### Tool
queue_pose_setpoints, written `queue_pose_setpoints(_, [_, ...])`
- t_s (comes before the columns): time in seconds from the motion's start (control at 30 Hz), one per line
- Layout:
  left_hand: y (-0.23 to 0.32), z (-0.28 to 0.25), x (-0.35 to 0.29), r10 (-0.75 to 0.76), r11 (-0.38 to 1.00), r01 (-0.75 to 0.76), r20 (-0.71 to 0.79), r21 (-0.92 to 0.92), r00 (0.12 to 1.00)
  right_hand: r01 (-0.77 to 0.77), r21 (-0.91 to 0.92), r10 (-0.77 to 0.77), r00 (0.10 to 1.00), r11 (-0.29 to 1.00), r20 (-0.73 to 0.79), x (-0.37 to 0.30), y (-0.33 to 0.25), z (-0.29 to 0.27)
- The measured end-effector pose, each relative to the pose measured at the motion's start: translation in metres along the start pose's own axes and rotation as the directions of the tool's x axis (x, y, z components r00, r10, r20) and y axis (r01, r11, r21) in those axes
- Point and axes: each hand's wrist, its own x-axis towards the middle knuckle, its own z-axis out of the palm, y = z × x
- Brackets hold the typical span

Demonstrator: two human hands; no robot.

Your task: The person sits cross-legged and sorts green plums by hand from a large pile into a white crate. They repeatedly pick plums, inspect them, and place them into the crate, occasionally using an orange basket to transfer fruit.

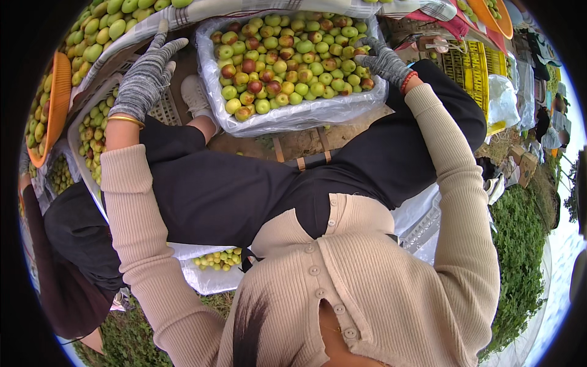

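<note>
Plastic-lined crate [287,116] before our knees, near full of green-and-red jujubes [287,61]. Right hand [380,60], grey knit glove, at crate's right edge, fingers curled among fruit; whether it grips one, we cannot tell. Left hand [145,73], gloved too, fingers spread, holding nothing, off crate's left edge above white crate [101,131] of green fruit. Hands well apart. Orange basket [56,101] far left, yellow crate [468,67] right. We judge sorting well along: crate near full, side crates still hold fruit.
</note>
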Motion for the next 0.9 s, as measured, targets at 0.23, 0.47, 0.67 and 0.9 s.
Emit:
queue_pose_setpoints(0.23, [-0.008,0.005,0.001,0.079,0.987,-0.067,-0.076,0.144,0.994,0.023,-0.497,0.083,0.978,0.867,0.190,-0.022,-0.004,0.021])
queue_pose_setpoints(0.47, [-0.005,0.002,0.001,0.025,0.999,-0.025,-0.019,-0.023,1.000,0.206,-0.852,0.121,0.947,0.482,0.297,-0.020,-0.017,0.056])
queue_pose_setpoints(0.67, [0.007,-0.002,-0.003,-0.017,0.999,0.018,-0.026,0.041,1.000,0.042,-0.607,0.130,0.963,0.794,0.237,-0.012,-0.037,0.016])
queue_pose_setpoints(0.9, [0.010,-0.006,0.002,-0.055,0.996,0.051,0.050,0.076,0.997,0.027,-0.258,-0.030,1.000,0.966,-0.006,0.072,-0.096,0.048])
